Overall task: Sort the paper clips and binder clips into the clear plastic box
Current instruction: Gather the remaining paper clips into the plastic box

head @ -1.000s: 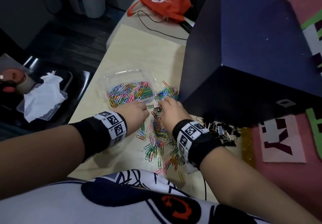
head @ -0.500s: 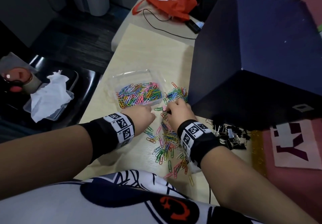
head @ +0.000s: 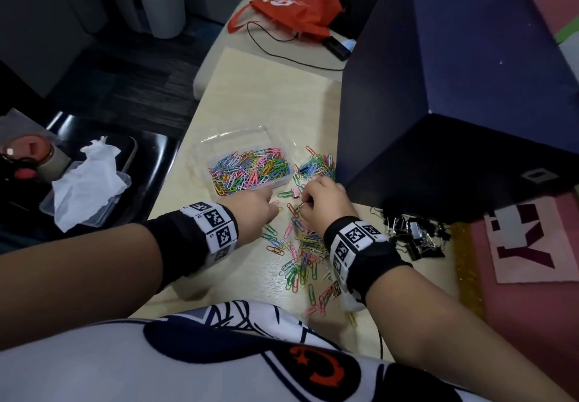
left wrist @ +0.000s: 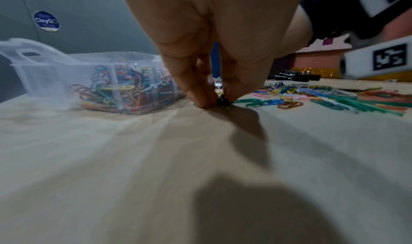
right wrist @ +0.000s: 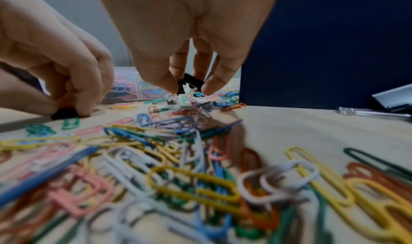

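Note:
The clear plastic box (head: 238, 135) holds a heap of coloured paper clips (head: 250, 168); its wall (left wrist: 44, 75) also shows in the left wrist view. Loose paper clips (head: 302, 251) are strewn on the table below it, and a smaller pile (head: 316, 166) lies to its right. My left hand (left wrist: 219, 100) pinches a small black binder clip (left wrist: 222, 101) against the table just in front of the box. My right hand (right wrist: 189, 89), close beside the left, pinches another black binder clip (right wrist: 192, 81) above the loose clips. A heap of black binder clips (head: 413, 238) lies right of my right wrist.
A large dark blue box (head: 438, 104) stands against the table's right side, close to the right hand. A small pink clip (head: 294, 193) lies between the hands. A black tray with tissue in a clear lid (head: 84, 188) sits off the table's left edge. A red bag (head: 288, 10) lies far back.
The head view has shifted a little, so the scene sits further right. Both hands stay at the same spot between the box and the loose clips, with their fingers working on small clips.

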`<state>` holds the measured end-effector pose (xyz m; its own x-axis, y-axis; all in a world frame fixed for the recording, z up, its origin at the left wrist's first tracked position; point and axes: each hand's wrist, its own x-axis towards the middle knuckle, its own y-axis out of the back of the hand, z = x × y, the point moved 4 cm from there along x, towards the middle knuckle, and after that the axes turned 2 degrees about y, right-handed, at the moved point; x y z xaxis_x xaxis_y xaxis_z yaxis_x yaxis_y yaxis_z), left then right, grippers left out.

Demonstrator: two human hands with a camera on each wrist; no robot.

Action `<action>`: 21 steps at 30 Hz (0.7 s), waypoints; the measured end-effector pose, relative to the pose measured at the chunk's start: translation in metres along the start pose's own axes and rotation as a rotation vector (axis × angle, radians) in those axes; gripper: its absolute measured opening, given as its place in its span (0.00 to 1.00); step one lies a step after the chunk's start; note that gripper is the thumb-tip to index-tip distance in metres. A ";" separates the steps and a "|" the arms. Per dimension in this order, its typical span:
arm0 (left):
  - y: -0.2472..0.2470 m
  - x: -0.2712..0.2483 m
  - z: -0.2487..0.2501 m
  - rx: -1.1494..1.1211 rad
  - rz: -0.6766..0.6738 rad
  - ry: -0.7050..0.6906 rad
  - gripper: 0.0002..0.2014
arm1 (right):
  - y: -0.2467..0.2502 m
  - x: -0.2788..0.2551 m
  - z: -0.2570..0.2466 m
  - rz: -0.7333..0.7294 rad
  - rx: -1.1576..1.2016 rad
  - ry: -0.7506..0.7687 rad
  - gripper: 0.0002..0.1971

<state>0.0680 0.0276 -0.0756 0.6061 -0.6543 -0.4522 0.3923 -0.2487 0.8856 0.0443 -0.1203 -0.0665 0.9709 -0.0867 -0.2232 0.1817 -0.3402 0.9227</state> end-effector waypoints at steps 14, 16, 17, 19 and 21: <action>0.032 0.016 0.047 0.025 0.026 -0.013 0.06 | 0.023 -0.067 0.096 0.216 0.195 -0.268 0.02; 0.040 0.026 0.070 -0.050 0.084 -0.073 0.07 | 0.030 -0.077 0.112 0.266 0.171 -0.322 0.05; 0.044 0.031 0.081 -0.119 0.130 -0.106 0.09 | 0.033 -0.082 0.120 0.289 0.161 -0.355 0.06; 0.052 0.041 0.101 -0.267 0.226 -0.160 0.14 | 0.039 -0.090 0.134 0.343 0.141 -0.415 0.08; 0.056 0.048 0.115 -0.346 0.286 -0.187 0.20 | 0.042 -0.096 0.144 0.382 0.114 -0.461 0.12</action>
<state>0.0396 -0.1004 -0.0357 0.6005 -0.7870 -0.1413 0.4547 0.1908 0.8700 -0.0637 -0.2614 -0.0521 0.7920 -0.6102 -0.0201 -0.2084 -0.3012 0.9305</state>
